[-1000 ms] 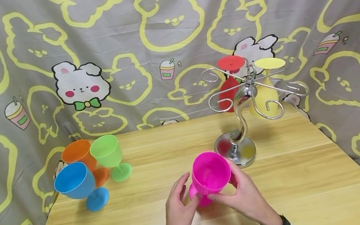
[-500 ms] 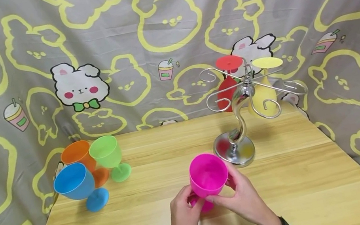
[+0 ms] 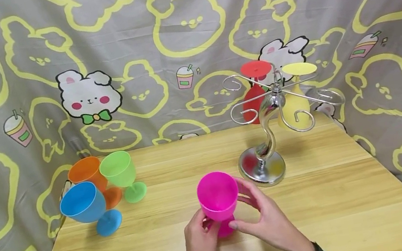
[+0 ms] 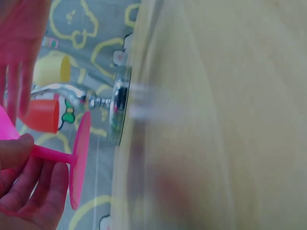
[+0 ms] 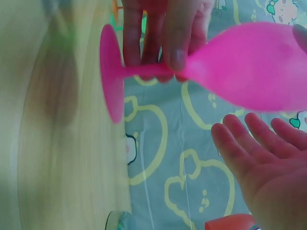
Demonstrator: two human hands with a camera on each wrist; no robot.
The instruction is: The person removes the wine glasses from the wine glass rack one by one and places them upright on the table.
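Observation:
A magenta plastic goblet (image 3: pixel 218 194) stands upright in the air over the middle front of the table. My left hand (image 3: pixel 200 237) pinches its thin stem between thumb and fingers, just under the bowl. The round foot (image 4: pixel 79 160) hangs off the tabletop in the left wrist view. On the other side of the bowl, my right hand (image 3: pixel 267 217) is spread with its fingers extended. A gap shows between those fingers (image 5: pixel 240 139) and the bowl in the right wrist view. Whether the right thumb touches the goblet I cannot tell.
A chrome rack (image 3: pixel 266 132) with curled wire arms stands at back right. Red (image 3: pixel 255 100) and yellow (image 3: pixel 296 104) goblets hang upside down on it. Blue (image 3: pixel 83 203), orange (image 3: pixel 88 172) and green (image 3: pixel 118 167) goblets stand at the left. Patterned cloth (image 3: pixel 136 33) surrounds the table (image 3: pixel 321 212).
The goblet has moved left and become more upright. My left hand has taken hold of the stem, and the right hand's fingers have loosened from the bowl.

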